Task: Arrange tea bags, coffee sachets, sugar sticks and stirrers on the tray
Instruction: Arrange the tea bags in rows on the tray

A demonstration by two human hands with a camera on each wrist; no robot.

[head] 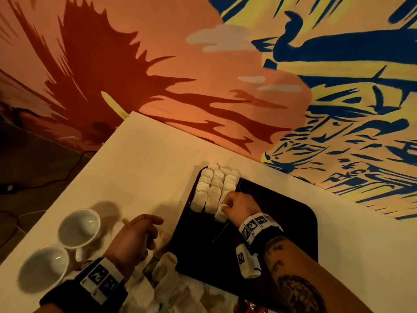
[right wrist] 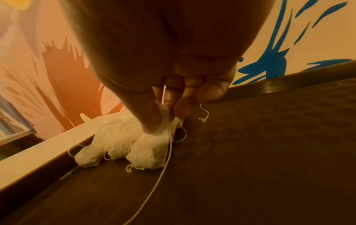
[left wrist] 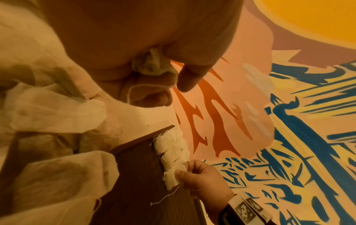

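1. Currently, the dark tray point(head: 282, 222) lies on the pale table point(head: 146, 159), against the painted wall point(head: 203, 64).
2. Tea bags point(head: 214, 186) sit in overlapping rows at the tray's far left corner, touching one another; loose strings trail onto the tray floor.
3. Right hand point(head: 239, 205): fingers curled together, pinching the top of the nearest tea bag point(right wrist: 146, 152) at the near end of the right-hand row. That bag rests on the tray, touching its neighbours. A string point(right wrist: 163, 167) runs from the pinch down across the tray.
4. Left hand point(head: 135, 236): over the table just left of the tray, above a heap of loose tea bags point(head: 162, 281). The left wrist view shows thumb and fingers closed on a crumpled tea bag point(left wrist: 152, 65), its string looping below.
5. Two white cups point(head: 79, 228) stand on the table, left of the left hand, touching each other.
6. Sachets, sugar sticks, stirrers: cannot tell from these views.
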